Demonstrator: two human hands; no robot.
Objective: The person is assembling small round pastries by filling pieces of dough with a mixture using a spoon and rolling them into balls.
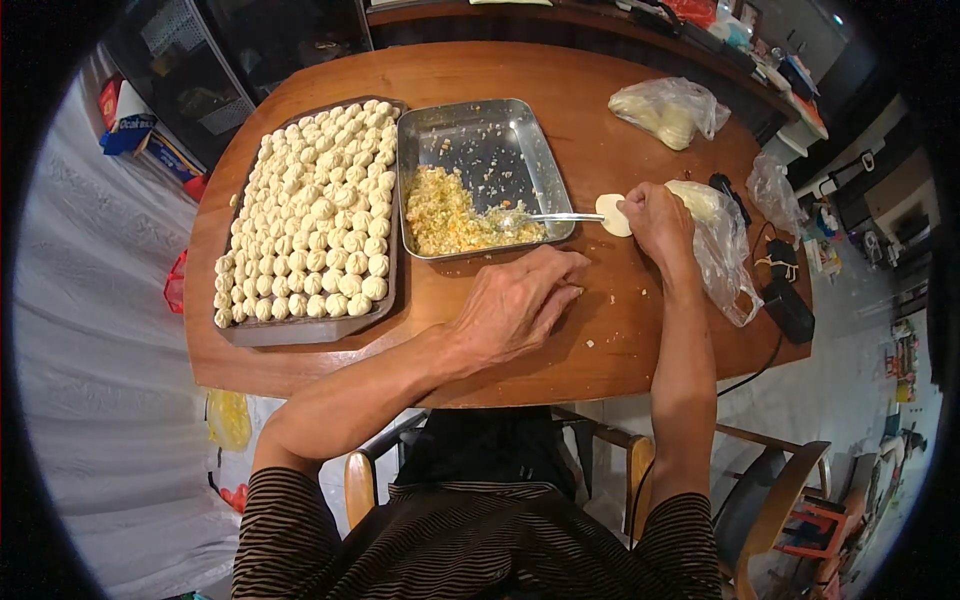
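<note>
A thin round dough wrapper (pixel 613 215) is pinched at its right edge by my right hand (pixel 662 228), low over the table. Close to the near edge of the metal tray is my left hand (pixel 515 305), empty, its thumb and forefinger apart. Chopped yellowish filling (pixel 445 215) fills the left and near part of the metal tray (pixel 548 165). A metal spoon (pixel 560 217) rests with its bowl in the filling, its handle reaching over the tray's right rim toward the wrapper. On the left, a large tray (pixel 300 332) carries many pleated dumplings (pixel 320 210) in tight rows.
A plastic bag (pixel 722 255) with pale wrappers lies right of my right hand; another filled bag (pixel 670 110) sits farther back. A black power adapter (pixel 788 310) with its cable is at the right table edge. Crumbs dot the wooden table (pixel 520 370). Chairs (pixel 785 500) stand in front.
</note>
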